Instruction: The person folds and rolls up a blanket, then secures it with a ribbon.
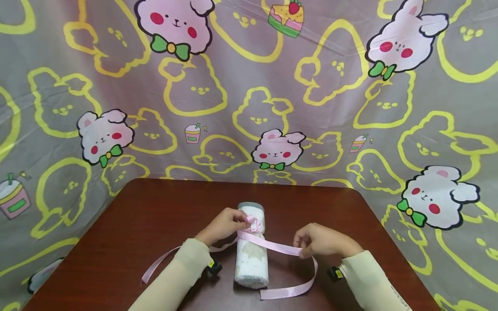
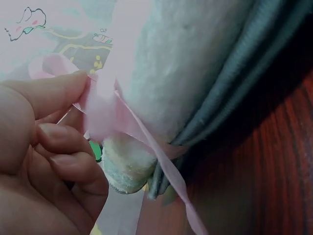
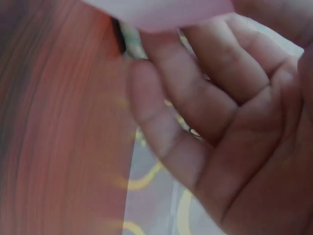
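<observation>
A rolled white towel [image 1: 252, 265] with a grey-green edge lies lengthwise at the middle of the table. Pink ribbon [image 1: 280, 247] circles its waist, where the roll narrows. My left hand [image 1: 225, 224] pinches a ribbon loop [image 1: 254, 223] between thumb and index finger above the towel; the left wrist view shows its other fingers curled below. To the right of the roll, my right hand [image 1: 327, 240] pinches the ribbon drawn across the towel. From there the tail curves down to the table. Another ribbon end [image 1: 153, 266] trails off to the left.
The dark red-brown table [image 1: 175, 205] has a rounded far edge. A grey curtain [image 1: 233, 86] with rabbit and yellow outline prints hangs behind it and along both sides. Small black wrist devices sit under both cream sleeves [image 1: 179, 272].
</observation>
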A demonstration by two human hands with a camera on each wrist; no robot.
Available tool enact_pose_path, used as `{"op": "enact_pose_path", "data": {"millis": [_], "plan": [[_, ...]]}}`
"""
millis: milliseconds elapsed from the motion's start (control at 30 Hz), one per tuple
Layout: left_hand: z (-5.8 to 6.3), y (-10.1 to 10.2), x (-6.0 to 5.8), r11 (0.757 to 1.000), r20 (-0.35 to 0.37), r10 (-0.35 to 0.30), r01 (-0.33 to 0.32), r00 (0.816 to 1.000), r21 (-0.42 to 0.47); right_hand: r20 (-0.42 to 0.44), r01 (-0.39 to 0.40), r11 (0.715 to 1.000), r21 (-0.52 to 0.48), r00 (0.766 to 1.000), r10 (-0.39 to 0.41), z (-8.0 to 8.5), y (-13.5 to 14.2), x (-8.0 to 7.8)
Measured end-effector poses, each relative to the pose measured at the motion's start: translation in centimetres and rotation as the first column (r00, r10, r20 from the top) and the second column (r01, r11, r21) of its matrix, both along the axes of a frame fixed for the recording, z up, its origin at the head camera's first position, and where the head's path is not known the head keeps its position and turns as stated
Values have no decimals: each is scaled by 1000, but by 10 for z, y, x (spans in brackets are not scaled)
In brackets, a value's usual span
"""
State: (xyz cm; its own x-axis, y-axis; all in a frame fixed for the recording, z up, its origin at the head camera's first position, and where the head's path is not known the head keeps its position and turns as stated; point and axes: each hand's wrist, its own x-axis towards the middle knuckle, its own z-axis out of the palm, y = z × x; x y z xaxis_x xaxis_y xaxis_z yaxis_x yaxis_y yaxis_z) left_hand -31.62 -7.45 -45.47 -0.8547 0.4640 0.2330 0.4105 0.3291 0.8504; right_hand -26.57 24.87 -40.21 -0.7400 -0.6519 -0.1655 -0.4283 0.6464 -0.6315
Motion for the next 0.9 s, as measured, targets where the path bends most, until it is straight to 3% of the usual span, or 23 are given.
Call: {"op": "enact_pose_path", "data": {"millis": [200, 367, 533, 667, 900], "plan": [[6, 0, 1, 1000, 18, 5, -5, 1000, -10, 46, 30, 994, 104, 998, -34, -4, 13, 0], [4, 1, 2, 1000, 9, 8, -8, 1000, -1, -109, 17, 989, 149, 994, 0, -13, -2, -3], [2, 3, 3, 1000, -46, 27, -27, 999, 9, -258, -20, 999, 40, 966, 30, -23, -40, -9], [0, 4, 3, 999, -87, 38, -37, 995, 13, -312, -18, 999, -51, 950, 1, -29, -74, -10], [-3, 3, 3, 1000, -28, 20, -19, 999, 2, -353, 36, 994, -99, 933, -69, -37, -108, -11]]}}
